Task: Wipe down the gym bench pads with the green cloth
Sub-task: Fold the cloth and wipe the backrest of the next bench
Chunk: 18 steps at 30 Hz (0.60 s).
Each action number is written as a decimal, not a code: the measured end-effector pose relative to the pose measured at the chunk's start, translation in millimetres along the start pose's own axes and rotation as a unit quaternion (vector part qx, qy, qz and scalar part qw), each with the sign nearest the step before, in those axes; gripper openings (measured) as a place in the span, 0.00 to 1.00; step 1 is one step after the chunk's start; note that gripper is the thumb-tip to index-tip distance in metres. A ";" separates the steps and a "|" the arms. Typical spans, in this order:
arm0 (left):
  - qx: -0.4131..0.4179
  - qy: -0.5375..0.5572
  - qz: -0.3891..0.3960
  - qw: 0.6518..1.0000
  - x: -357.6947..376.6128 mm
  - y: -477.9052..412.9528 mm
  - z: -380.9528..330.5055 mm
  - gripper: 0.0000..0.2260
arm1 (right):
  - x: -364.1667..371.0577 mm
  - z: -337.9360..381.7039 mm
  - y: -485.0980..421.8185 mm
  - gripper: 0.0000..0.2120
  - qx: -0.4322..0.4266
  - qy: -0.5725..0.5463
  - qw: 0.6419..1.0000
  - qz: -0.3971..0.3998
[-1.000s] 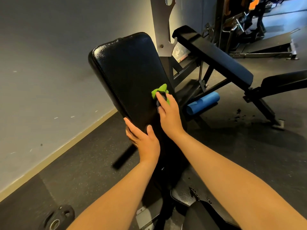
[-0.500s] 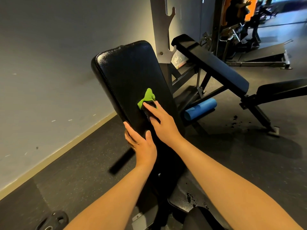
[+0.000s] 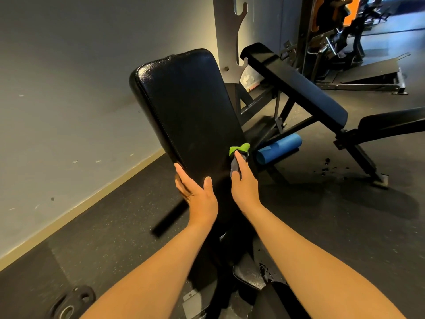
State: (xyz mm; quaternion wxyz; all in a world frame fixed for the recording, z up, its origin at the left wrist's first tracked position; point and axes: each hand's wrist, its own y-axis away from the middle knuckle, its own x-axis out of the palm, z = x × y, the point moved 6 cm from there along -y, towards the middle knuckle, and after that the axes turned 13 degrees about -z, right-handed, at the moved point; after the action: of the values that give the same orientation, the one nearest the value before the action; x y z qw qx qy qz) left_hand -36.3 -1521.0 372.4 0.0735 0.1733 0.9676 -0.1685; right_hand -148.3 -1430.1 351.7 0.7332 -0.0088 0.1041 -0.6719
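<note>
Pad (image 3: 190,116) black and tilted at frame centre, left hand (image 3: 197,194) gripping its lower left edge, fingers (image 3: 181,174) wrapped behind, thumb on its face, right hand (image 3: 245,183) clutching green cloth (image 3: 240,149) against pad's lower right edge, blue roller (image 3: 279,148) on floor (image 3: 322,215) just beyond, plate (image 3: 71,302) at lower left.

- The left forearm (image 3: 161,268) and left hand (image 3: 195,194) are showing bare, from elbow to fingertips.
- The right forearm (image 3: 310,261) and right hand (image 3: 245,185) are showing bare likewise.
</note>
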 end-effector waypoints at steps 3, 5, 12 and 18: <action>0.002 0.008 0.018 1.000 -0.9 -1.1 1.5 0.39 | 7.7 7.8 33.8 0.25 -0.112 -0.001 0.992 0.062; 0.004 0.014 0.021 1.000 -1.0 -1.3 2.2 0.39 | 8.5 14.1 42.8 0.25 -0.159 0.006 0.983 0.096; 0.005 0.004 0.029 1.000 0.1 -2.5 4.7 0.39 | 1.7 13.8 2.2 0.27 -0.120 0.052 0.990 0.051; -0.016 0.000 0.011 1.000 -0.5 -1.7 3.8 0.38 | 2.5 -8.0 -31.4 0.28 0.079 0.003 0.997 -0.012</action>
State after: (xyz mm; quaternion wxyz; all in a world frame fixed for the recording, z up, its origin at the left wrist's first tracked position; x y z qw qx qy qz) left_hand -36.2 -1524.0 369.5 0.0783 0.1832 0.9681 -0.1518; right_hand -180.3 -1434.6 348.3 0.7235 0.0500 0.0522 -0.6865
